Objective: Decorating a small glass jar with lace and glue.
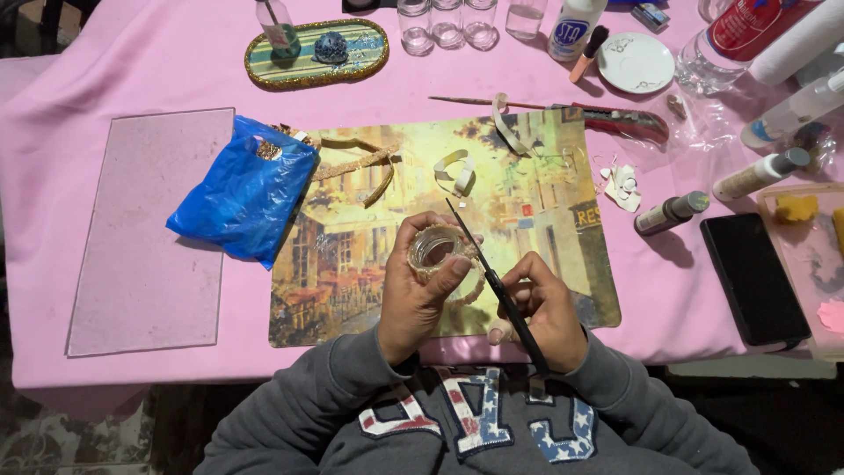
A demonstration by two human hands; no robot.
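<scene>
left hand (420, 295): wrapped round a small clear glass jar (433, 249), thumb across the near side, fingers curled behind. Firm hold, jar lifted just above the mat.

jar: mouth faces up and toward the camera; a beige braided trim cord (469, 295) runs round the rim and hangs loose below, between the two hands.

right hand (543, 312): closed on a thin black-handled brush (492, 280), pinched pen-style low on the handle. Fingers tight, nothing else in it.

brush axis: long axis runs diagonally, butt end near the person's chest, tip up and left. The tip passes just over the jar's right edge; can't tell if it's touching the rim or clear of it.

key relation: jar sits left of and slightly beyond the right-hand grip, right along the brush's line. Left hand owns the jar; right hand is close beside it, with only the cord's loose tail between them.

under the hands: rectangular placemat printed with a yellow street scene (545, 193), lying on a pink tablecloth (176, 62).

on the mat: curled off-white ribbon scraps (457, 169) and gold trim pieces (356, 163), well clear of the hands.

left of mat: crumpled blue plastic bag (242, 189), overlapping the mat's corner; a flat pinkish sheet (149, 233) further left.

right side: black phone (754, 277) flat on the cloth, small paint bottles (673, 211) near it.

far edge: row of empty clear glass jars (447, 22), a white saucer (635, 62), a red-handled utility knife (615, 119).
</scene>
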